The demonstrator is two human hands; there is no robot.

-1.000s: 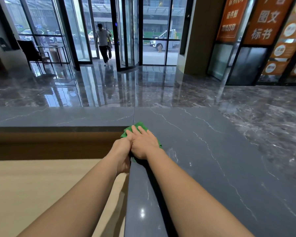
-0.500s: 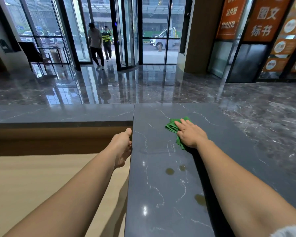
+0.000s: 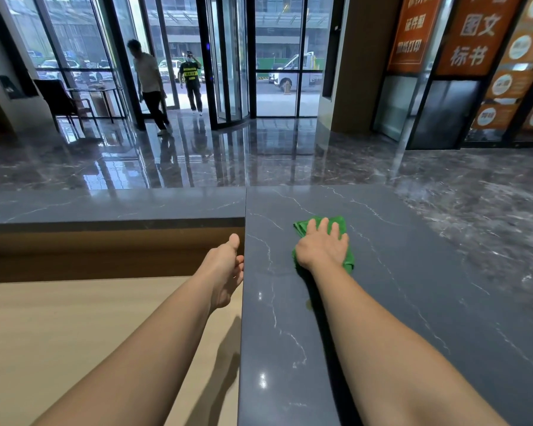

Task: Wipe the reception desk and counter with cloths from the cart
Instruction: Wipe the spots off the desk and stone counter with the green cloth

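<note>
Flat and spread, the right hand presses a crumpled green microfibre cloth onto the dark grey stone counter with thin white veins. Its fingers lie straight over the cloth rather than curled round it, and the fabric shows beyond the fingertips and beside the wrist. The cloth sits on the counter's far part, just right of its left edge. The left hand rests against that left edge, thumb extended, fingers loosely bent and gripping no object. Below it lies the pale beige lower desk surface. Beyond the counter a glossy dark marble floor runs to a glass revolving door, where 2 people stand: 1 in a light shirt, 1 in a dark uniform. Orange signs hang at the upper right.
</note>
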